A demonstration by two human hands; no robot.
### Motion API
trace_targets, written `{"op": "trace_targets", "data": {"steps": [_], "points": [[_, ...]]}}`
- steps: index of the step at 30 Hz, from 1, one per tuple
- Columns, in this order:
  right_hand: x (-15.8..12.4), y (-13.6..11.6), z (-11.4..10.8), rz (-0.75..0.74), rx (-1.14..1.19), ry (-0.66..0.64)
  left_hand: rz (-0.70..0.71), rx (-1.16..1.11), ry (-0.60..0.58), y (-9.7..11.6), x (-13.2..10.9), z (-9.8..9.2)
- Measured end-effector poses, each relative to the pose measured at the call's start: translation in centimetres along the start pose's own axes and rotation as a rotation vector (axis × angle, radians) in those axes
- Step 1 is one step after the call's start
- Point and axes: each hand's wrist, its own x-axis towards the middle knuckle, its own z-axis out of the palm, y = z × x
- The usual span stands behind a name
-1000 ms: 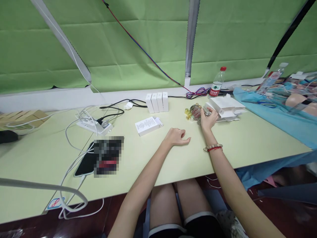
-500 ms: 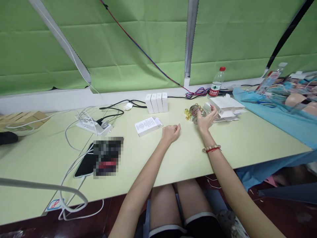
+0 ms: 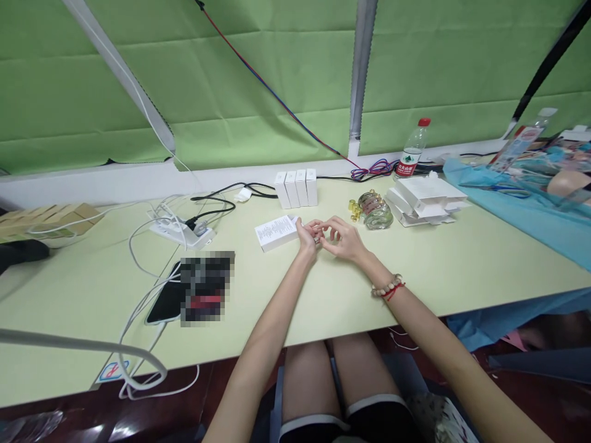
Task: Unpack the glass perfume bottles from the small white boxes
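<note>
My left hand (image 3: 306,237) is turned partly palm up above the table, its fingers curled in a cup. Meeting it from the right, my right hand (image 3: 344,240) has thumb and fingers bent together in a pinch at the left fingertips. Whatever lies between them is too small and covered to make out. Just left of the hands is a white printed box (image 3: 276,234) lying flat, its right end partly hidden by my left hand. Beyond my right hand lie clear glass bottles (image 3: 379,218) beside several small gold-yellow caps (image 3: 353,209).
Several white boxes (image 3: 296,189) stand upright at the back. Crumpled white cartons (image 3: 427,200) and a red-capped water bottle (image 3: 410,151) are on the right. A power strip (image 3: 182,235), a phone (image 3: 164,301) and white cables occupy the left; blue sheeting (image 3: 517,215) covers the far right.
My right hand has come left from the glass bottles to my left hand. My left hand has gone from a loose fist to a cupped, upturned pose. The view has shifted slightly.
</note>
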Motion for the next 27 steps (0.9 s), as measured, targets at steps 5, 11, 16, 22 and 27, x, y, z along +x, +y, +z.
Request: {"op": "trace_targets", "data": {"steps": [5,11,16,22,27], "points": [[-0.1,-0.6,0.8,-0.086,0.033,0.013,-0.134,-0.394,0.007,0.1,-0.1,0.1],[0.0,-0.5,0.9,-0.035,0.077,-0.030,-0.171,-0.488,0.093,0.2,0.1,-0.1],[0.2,0.1,0.4,0.037,0.101,-0.028,-0.176,-0.401,0.272,0.3,-0.1,-0.1],[0.5,2.2,-0.7,0.284,-0.024,0.093,-0.177,-0.397,0.297,0.2,0.3,-0.4],[0.4,3.2,-1.5,0.409,-0.176,0.101,-0.192,-0.361,0.247,0.1,0.5,-0.5]]}}
